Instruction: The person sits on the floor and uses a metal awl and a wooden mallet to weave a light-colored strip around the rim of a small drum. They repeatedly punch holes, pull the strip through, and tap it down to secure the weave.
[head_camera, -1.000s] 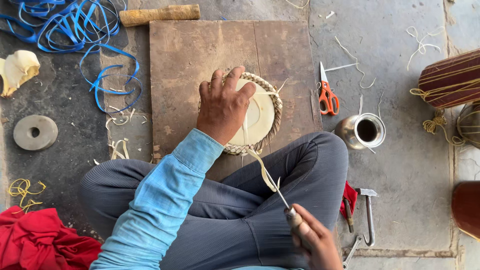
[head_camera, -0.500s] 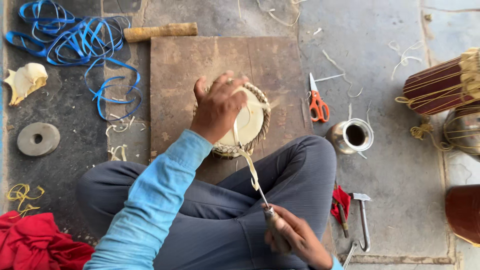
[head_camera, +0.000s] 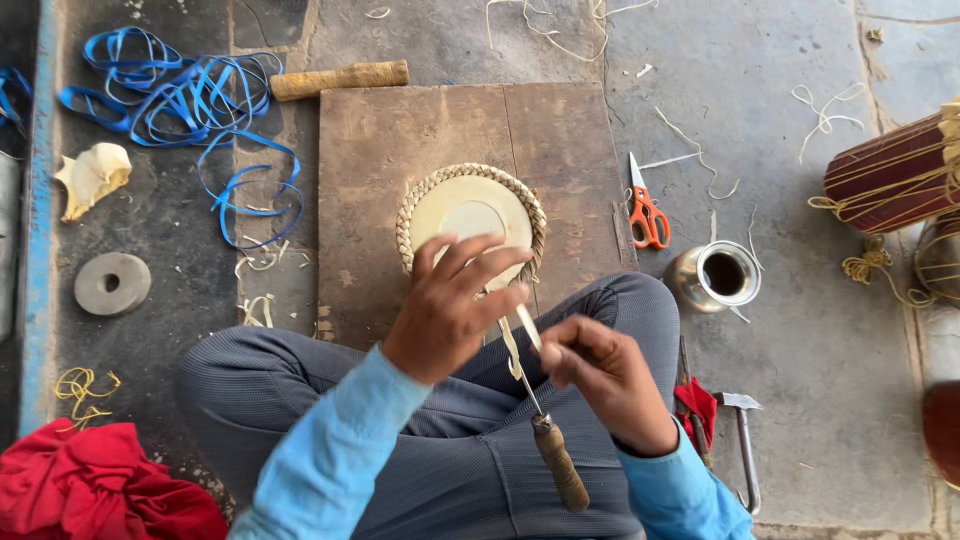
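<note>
The drum head (head_camera: 470, 215), a pale disc with a braided rim, lies on the wooden board (head_camera: 380, 150) just beyond my crossed legs. I see my left hand (head_camera: 450, 310) has slid off its top to its near edge, fingers curled loosely over the pale strip (head_camera: 512, 350). My right hand (head_camera: 605, 380) has let go of the awl's wooden handle and moved up to pinch the strip. The awl (head_camera: 555, 455) now rests on my lap, unheld. Orange scissors (head_camera: 645, 210) lie to the right.
</note>
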